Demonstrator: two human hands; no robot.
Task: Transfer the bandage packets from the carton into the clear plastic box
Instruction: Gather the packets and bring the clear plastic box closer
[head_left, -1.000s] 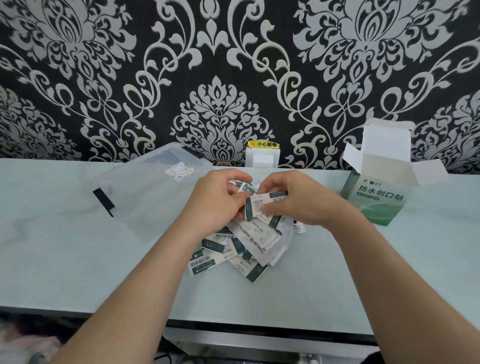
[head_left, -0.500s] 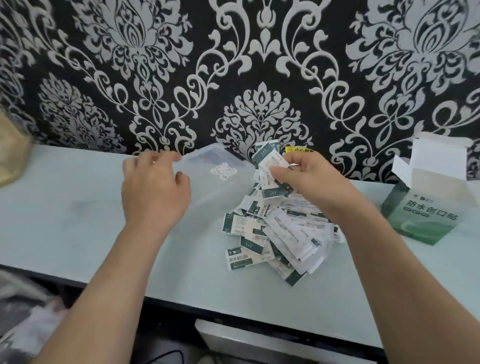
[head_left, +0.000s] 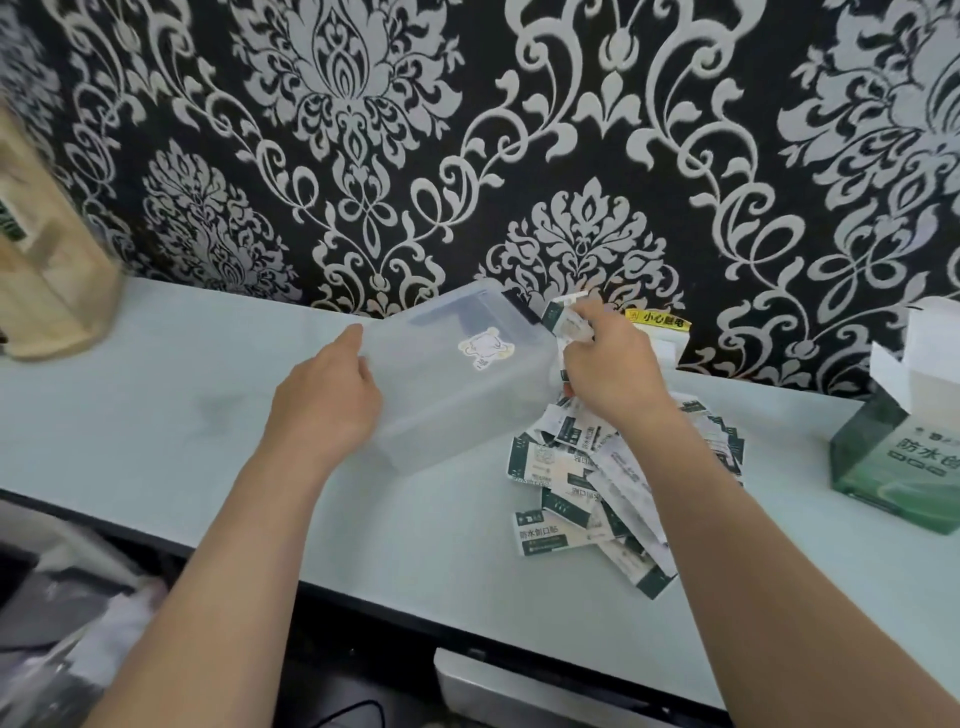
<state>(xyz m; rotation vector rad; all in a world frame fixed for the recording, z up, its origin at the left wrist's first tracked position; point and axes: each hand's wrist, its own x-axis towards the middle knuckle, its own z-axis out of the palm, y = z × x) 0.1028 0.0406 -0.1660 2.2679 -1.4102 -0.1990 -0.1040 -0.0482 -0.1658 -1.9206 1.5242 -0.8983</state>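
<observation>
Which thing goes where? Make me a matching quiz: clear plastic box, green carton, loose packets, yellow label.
1 clear plastic box
2 green-and-white cardboard carton
3 heap of white-and-green bandage packets
4 yellow warning label

a at the wall, beyond the right hand
b gripped by the left hand
c open, on the table's right
d loose on the table

Pairs: 1-b, 2-c, 3-d, 4-a

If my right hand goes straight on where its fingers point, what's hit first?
Likely the clear plastic box near its black clip; the right hand pinches white-and-green bandage packets toward it.
</observation>
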